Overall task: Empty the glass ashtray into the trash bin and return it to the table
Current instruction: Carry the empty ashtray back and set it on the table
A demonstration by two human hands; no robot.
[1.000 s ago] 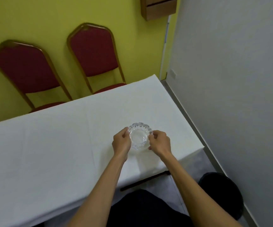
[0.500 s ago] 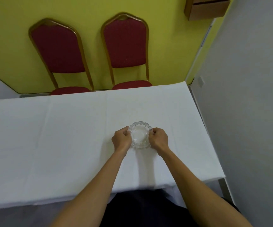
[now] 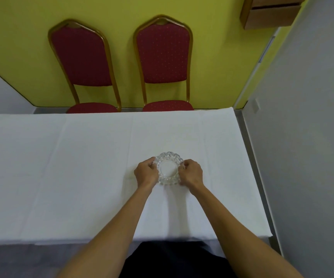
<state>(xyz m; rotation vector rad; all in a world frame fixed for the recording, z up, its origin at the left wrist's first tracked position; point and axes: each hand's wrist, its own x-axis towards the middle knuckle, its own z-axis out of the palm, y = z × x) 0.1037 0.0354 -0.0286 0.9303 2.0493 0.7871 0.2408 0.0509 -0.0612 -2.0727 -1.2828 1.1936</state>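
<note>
White-clothed counter point(image 3: 82, 167) bears the glass ashtray point(image 3: 169, 168), seemingly empty, both hands point(image 3: 147, 173) pinching its rim; bin unseen

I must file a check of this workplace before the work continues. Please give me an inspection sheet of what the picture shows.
Surface: table under a white cloth, creased.
Job's things: glass ashtray upright on the cloth, looks empty; trash bin not in view.
Clutter: nothing seen.
Grippers: left hand and right hand grip opposite sides of the ashtray's rim.
Cables: nothing seen.
Surroundings: two red chairs against a yellow wall; grey wall on the right; wooden box mounted high.
</note>
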